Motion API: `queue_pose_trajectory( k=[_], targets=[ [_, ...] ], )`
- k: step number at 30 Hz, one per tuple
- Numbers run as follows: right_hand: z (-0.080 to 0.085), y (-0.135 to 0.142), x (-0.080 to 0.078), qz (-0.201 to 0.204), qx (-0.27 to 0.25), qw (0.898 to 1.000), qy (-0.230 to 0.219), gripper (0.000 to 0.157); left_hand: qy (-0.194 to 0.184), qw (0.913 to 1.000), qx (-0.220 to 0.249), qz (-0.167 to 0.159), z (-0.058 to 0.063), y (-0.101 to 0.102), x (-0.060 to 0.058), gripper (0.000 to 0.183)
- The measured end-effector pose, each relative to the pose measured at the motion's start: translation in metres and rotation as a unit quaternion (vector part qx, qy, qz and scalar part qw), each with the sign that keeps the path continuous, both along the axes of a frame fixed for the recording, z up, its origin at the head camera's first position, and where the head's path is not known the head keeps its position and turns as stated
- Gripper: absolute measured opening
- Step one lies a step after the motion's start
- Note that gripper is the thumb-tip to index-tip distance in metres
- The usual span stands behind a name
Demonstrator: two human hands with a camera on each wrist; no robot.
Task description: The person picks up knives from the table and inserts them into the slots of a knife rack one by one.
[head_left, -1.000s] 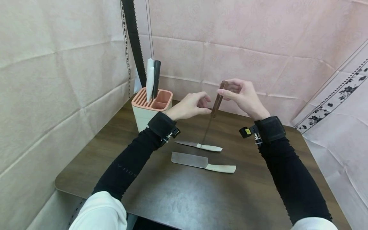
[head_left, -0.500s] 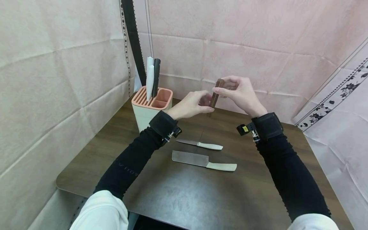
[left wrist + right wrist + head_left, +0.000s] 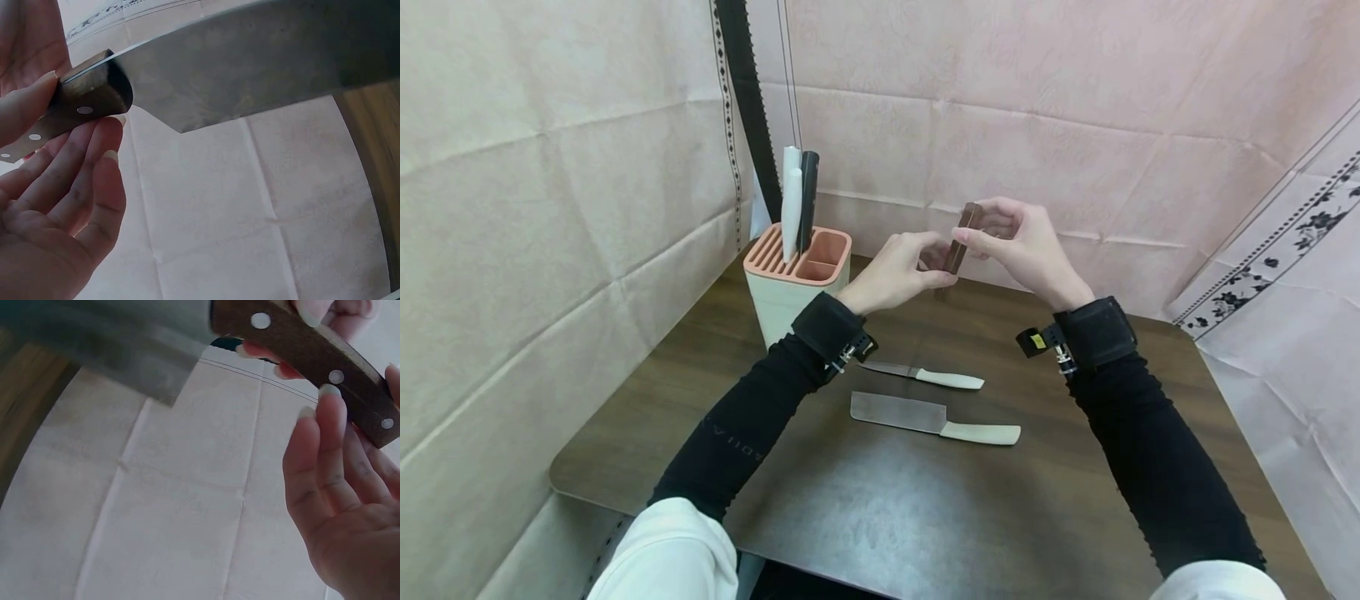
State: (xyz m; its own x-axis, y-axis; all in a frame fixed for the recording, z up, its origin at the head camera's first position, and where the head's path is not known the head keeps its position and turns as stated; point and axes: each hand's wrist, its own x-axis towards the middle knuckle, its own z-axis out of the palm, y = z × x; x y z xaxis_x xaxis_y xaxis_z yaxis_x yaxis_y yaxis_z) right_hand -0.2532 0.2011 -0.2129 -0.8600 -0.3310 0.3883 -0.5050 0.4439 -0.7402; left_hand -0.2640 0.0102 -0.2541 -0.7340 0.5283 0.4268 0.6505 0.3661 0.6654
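Note:
My right hand point(image 3: 1026, 250) pinches the upper end of a kitchen knife's riveted brown wooden handle point(image 3: 967, 225). Lower down, beside the blade, my left hand point(image 3: 895, 271) grips the same handle between thumb and fingers. In the head view the knife hangs point down over the table, its blade thin and hard to see edge-on. The broad grey blade point(image 3: 250, 72) fills the top of the left wrist view. Below the hands, a small knife point(image 3: 951, 380) and a cleaver point(image 3: 977, 433), both with pale handles, lie on the table.
A pale knife block point(image 3: 767, 292) with an orange slotted top stands at the back left of the brown table point(image 3: 880, 517). White-handled knives point(image 3: 792, 208) and a black handle point(image 3: 808, 200) stick up from it. Cloth-covered walls point(image 3: 1075, 108) rise behind the table.
My right hand has shifted slightly left with the knife. My left fingers, at the handle's lower end before, now close round it. The knives on the table stay put.

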Motion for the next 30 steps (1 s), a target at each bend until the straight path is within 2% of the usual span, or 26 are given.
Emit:
queue_pose_trajectory(
  k=[6,15,19,25,30],
  targets=[
    [-0.019,0.008,0.002,0.005,0.086,0.996,0.015,0.043,0.006,0.9998,0.008,0.018,-0.001,-0.011,-0.002,0.032],
    [-0.042,0.032,-0.002,0.013,0.068,0.998,0.007,0.023,0.021,0.9988,0.017,0.04,0.012,-0.029,-0.001,0.039],
    [-0.043,0.035,0.0,0.011,0.066,0.998,-0.006,0.022,0.026,0.9982,0.033,0.043,0.019,-0.039,-0.001,0.04],
    [-0.035,0.033,0.016,-0.001,0.072,0.997,-0.014,0.019,0.042,0.9961,0.029,0.072,0.029,-0.052,0.0,0.042],
    [-0.04,0.035,0.02,-0.012,0.08,0.997,-0.019,0.015,0.042,0.9944,0.033,0.091,0.039,-0.059,0.0,0.046]
  ],
)
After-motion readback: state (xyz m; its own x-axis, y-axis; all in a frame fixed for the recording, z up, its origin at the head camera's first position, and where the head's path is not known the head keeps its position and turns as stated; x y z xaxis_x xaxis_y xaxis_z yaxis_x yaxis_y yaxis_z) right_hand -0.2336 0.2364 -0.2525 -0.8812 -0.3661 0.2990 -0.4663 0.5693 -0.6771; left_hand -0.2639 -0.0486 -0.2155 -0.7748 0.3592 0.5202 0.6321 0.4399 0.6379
